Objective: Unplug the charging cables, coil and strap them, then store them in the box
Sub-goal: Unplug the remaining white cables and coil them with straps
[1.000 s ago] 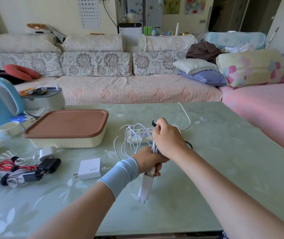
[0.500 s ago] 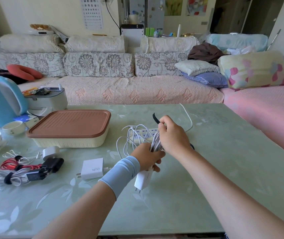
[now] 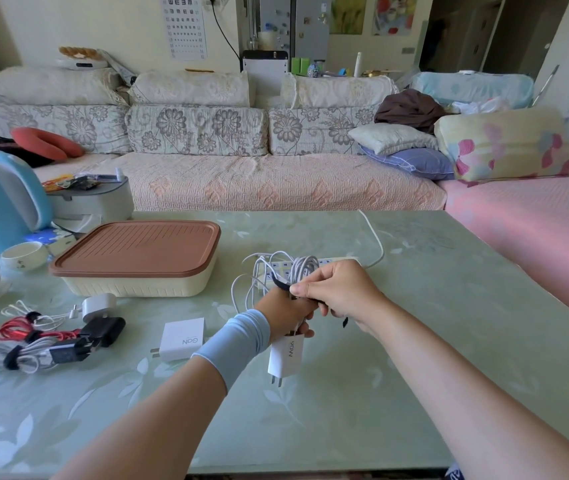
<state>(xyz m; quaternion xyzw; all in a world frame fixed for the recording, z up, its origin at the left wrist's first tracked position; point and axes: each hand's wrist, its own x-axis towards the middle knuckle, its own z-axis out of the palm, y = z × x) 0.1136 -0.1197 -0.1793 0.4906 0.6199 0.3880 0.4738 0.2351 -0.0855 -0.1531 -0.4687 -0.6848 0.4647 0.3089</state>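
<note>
Cream ribbed plastic box (image 3: 130, 286), brown grooved lid (image 3: 137, 247) shut, contents hidden | right of box: coiled white cable (image 3: 302, 268) gripped by left hand (image 3: 286, 311) | black strap (image 3: 280, 284) pinched by right hand (image 3: 340, 292)

bright, soft daylight, wide-angle view
the table (image 3: 414, 341) is evenly lit, with a pale sheen on its far half and a soft shadow under the box (image 3: 130, 285) at its left. behind the table the sofa (image 3: 276, 188) looks washed out and bows at the ends; the doorway (image 3: 456, 32) past its far right corner is dark.
</note>
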